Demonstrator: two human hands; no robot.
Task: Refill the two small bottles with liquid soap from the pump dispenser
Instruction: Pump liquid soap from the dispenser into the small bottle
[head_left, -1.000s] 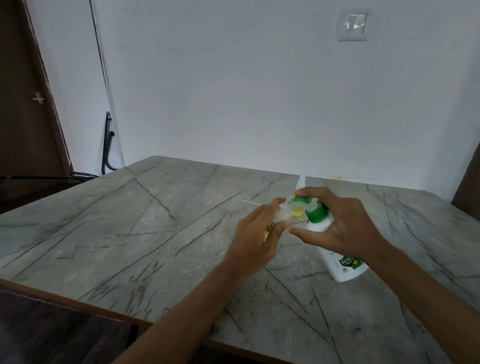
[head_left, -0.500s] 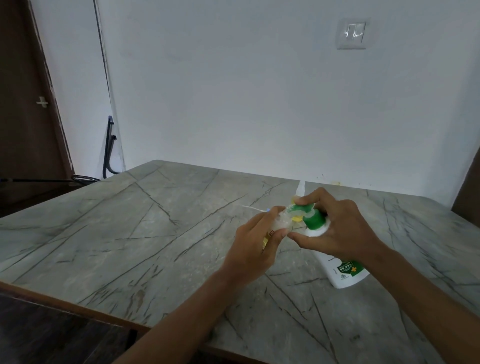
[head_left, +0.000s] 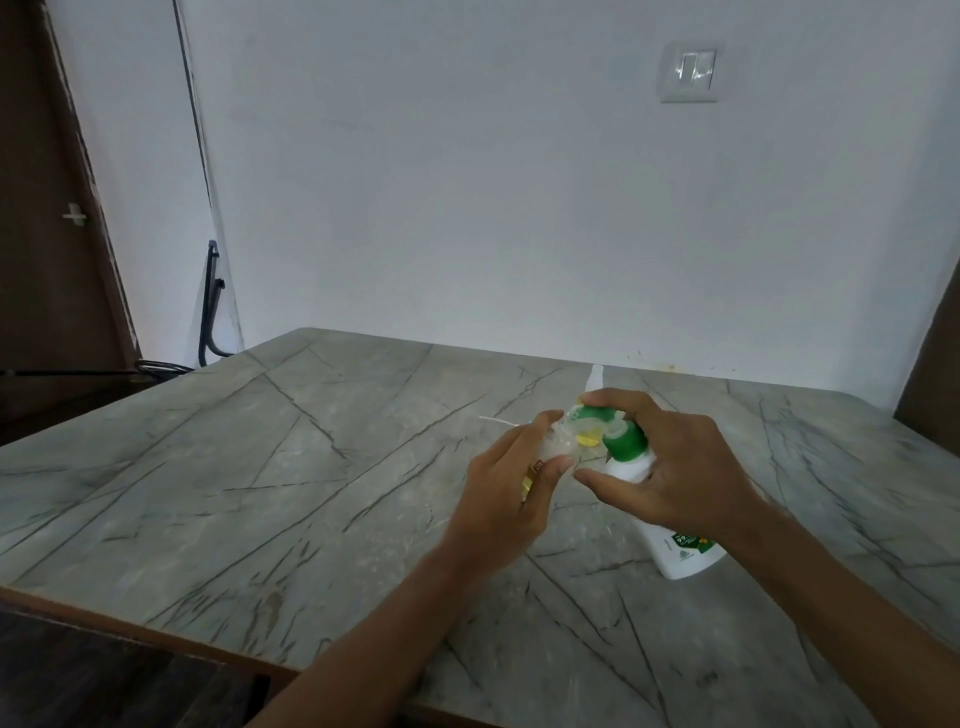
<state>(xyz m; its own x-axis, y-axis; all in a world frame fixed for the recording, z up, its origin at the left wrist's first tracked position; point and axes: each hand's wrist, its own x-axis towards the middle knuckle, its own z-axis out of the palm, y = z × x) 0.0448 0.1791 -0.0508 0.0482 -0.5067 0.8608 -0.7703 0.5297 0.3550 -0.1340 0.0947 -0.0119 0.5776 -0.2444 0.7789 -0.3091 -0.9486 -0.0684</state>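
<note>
Soap refill from the head view: the left hand grips a small clear plastic bottle just beside the green spout of the white plastic pump dispenser, which the right hand clasps, forefinger atop the pump. I fear a misaligned mouth would send soap onto the grey veined worktop.
</note>
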